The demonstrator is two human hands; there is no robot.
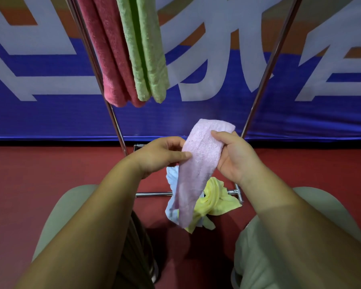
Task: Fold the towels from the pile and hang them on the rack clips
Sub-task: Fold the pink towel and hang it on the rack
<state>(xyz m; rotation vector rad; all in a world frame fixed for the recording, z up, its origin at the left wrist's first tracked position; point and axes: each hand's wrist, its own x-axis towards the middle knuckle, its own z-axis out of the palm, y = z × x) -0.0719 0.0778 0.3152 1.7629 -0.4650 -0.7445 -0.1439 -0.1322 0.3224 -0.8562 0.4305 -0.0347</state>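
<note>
A pale pink towel (pixel 198 161), folded into a narrow strip, hangs between both hands in the middle of the view. My left hand (pixel 161 155) pinches its left edge between thumb and fingers. My right hand (pixel 233 155) grips its upper right part, thumb on top. Its lower end dangles over the pile on the floor, a yellow towel (pixel 215 203) and a light blue towel (pixel 172 176). Above, a dark pink towel (pixel 108 59) and a green towel (pixel 146 55) hang folded from the rack; the clips are out of view.
Two slanting chrome rack legs (pixel 265 74) frame the hands, and the rack's base bar (pixel 154 193) lies on the red floor under the pile. A blue and white banner (pixel 50 117) stands behind. My knees in pale trousers (pixel 258 247) fill the lower corners.
</note>
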